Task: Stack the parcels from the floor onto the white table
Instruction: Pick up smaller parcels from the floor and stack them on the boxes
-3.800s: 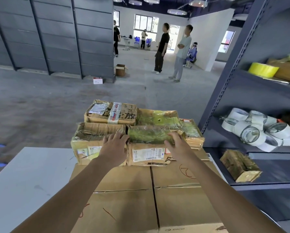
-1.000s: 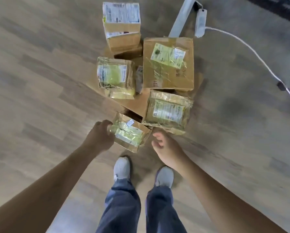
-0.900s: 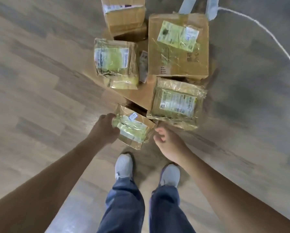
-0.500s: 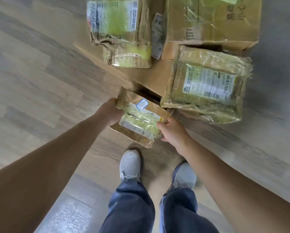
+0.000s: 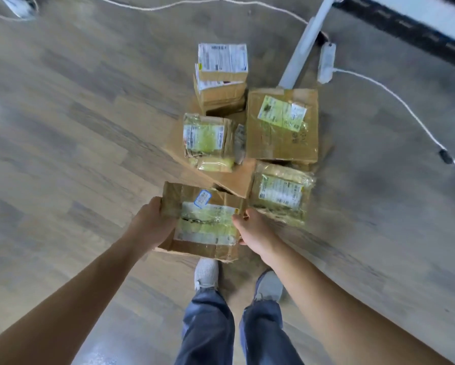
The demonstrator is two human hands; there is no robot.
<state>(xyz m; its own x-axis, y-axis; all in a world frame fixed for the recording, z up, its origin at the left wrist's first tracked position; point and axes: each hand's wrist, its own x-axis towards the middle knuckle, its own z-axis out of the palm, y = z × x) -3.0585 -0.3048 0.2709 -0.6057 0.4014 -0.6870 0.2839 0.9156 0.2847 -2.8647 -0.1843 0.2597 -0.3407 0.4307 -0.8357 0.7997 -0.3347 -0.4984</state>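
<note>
Cardboard, creased and taped over with yellowed plastic, makes up the small parcel (image 5: 202,225) held at the lower centre of the frame, just above the person's shoes (image 5: 206,275) and, as far as I can judge, lifted clear of the floor (image 5: 63,127). This pickup looks under way, with the carry to the table not yet begun. Several parcels are left on the floor above it in the frame, lying on a flattened cardboard sheet (image 5: 229,180): a stack of two boxes (image 5: 221,75) at upper centre, a wrapped parcel (image 5: 208,138) below that, a wide flat box (image 5: 283,127) to its right, and a plastic-covered parcel (image 5: 280,197) at centre right. A white leg (image 5: 302,43), probably the table's, rises at the upper right. The tabletop does not show, so I cannot tell how many parcels are already stacked.

Both bare forearms reach forward and down. The left hand (image 5: 152,225) grips the parcel's left side with curled fingers. The right hand (image 5: 252,230) clasps its right edge, thumb on top
</note>
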